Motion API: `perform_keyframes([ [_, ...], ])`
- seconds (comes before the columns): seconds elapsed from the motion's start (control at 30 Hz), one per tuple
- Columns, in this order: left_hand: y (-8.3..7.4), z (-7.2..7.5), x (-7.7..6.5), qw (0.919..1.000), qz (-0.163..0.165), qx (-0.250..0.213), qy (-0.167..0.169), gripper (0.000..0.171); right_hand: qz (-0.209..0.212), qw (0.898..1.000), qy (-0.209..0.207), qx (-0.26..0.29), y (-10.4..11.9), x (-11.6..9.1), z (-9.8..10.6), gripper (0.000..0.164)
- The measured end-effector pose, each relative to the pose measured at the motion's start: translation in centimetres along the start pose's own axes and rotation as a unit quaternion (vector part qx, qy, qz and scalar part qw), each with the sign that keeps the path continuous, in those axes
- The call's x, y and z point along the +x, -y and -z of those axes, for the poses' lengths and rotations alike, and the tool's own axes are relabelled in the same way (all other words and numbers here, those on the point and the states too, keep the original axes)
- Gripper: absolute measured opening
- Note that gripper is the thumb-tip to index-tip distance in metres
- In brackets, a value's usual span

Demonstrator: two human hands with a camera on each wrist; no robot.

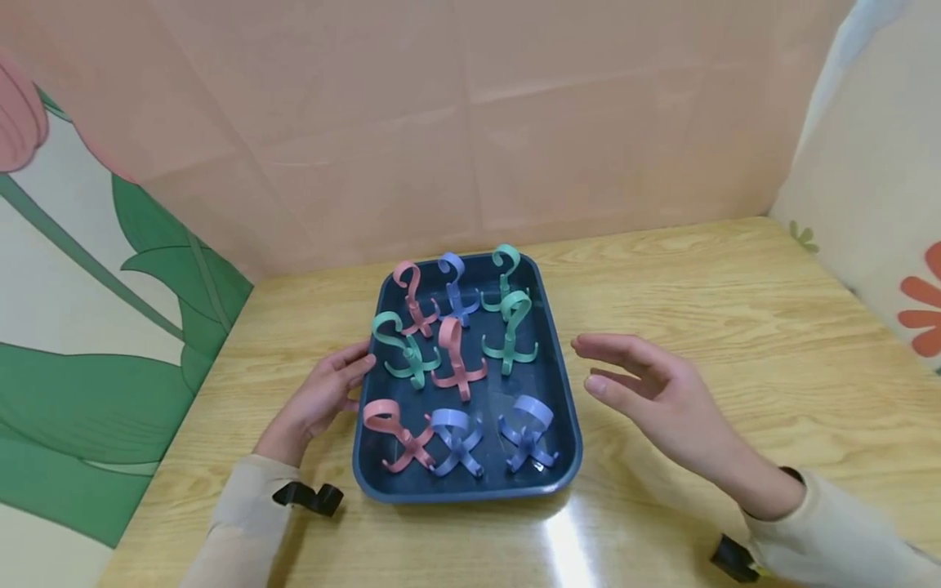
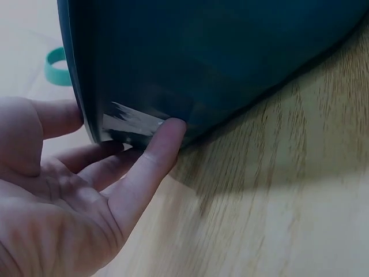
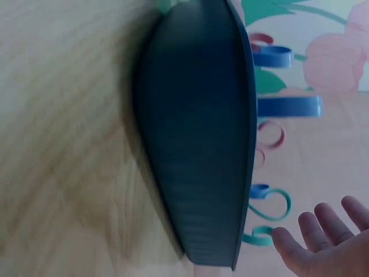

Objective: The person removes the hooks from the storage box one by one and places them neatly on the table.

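A dark blue rectangular tray (image 1: 470, 496) holds several plastic four-prong hanging hooks in pink, blue and green, each with a curled top. At its left side my left hand (image 1: 334, 390) grips the wall; in the left wrist view, the thumb is at the rim and fingers reach along the outer side and lower edge, next to a torn pale label (image 2: 130, 120). My right hand (image 1: 662, 400) is held apart from the tray's right side, fingers loosely extended and nothing in it. A green hook (image 1: 510, 343) and a blue hook (image 1: 531, 433) lie on that side.
The tray stands on a wood-grain table (image 1: 698, 302). A pink cloth (image 1: 470, 122) hangs behind it. Painted walls with leaves (image 1: 88, 408) and flowers (image 1: 928, 306) border the table left and right. Black wrist mounts (image 1: 309, 496) sit by both sleeves.
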State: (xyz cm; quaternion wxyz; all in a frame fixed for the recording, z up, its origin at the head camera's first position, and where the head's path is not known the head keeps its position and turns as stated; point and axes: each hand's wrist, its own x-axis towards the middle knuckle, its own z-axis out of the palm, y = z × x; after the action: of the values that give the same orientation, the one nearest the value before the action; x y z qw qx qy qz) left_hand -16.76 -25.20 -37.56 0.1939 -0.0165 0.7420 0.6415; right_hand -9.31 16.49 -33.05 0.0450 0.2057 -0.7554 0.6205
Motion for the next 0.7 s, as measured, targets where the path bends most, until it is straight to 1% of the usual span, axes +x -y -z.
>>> perform_keyframes([
  [0.2, 0.0, 0.0, 0.1, 1.0000, 0.002, 0.004, 0.005, 0.056, -0.005, 0.999, 0.017, 0.028, -0.3, -0.4, -1.2, 0.042],
  [0.43, 0.2, 0.0, 0.1, 0.9999, 0.003, 0.013, 0.006, 0.056, -0.032, 0.998, 0.036, 0.041, -0.9, -0.9, -2.1, 0.042],
  [0.7, 0.0, 0.0, 0.0, 0.9998, 0.000, 0.022, -0.002, 0.057, 0.000, 0.996, 0.058, 0.070, -0.7, -0.7, -2.9, 0.044],
])
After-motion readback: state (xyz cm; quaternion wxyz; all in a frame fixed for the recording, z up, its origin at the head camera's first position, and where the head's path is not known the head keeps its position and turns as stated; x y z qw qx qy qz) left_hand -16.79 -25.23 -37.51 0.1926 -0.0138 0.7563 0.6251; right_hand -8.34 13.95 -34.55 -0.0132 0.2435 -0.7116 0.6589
